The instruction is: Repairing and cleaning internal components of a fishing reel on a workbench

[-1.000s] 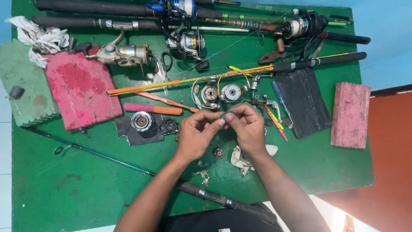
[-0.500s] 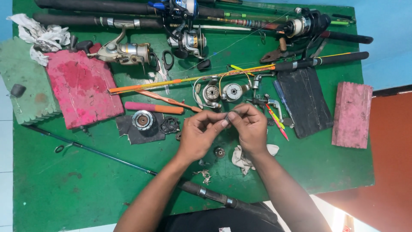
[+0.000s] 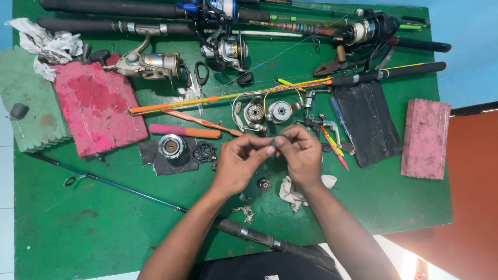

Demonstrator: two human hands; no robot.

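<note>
Hands: left hand (image 3: 239, 165) and right hand (image 3: 301, 155) pinch one tiny part (image 3: 273, 143) together.
Around: dismantled reel (image 3: 265, 111) just beyond, white rag (image 3: 295, 191) below.
Unclear: the part's shape, hidden by fingertips.

Single head-worn view, looking steeply down, fairly near, over green table (image 3: 78, 233)

A green surface (image 3: 78, 238) fills the frame. Fishing rods (image 3: 114, 7) lie along its top edge, with a silver reel (image 3: 148, 63) and scissors (image 3: 197, 78) below them. A pink foam block (image 3: 98, 106) sits at upper left, another pink block (image 3: 425, 137) at right, a black mat (image 3: 365, 122) between, and a white rag (image 3: 293, 191) near the centre.
</note>
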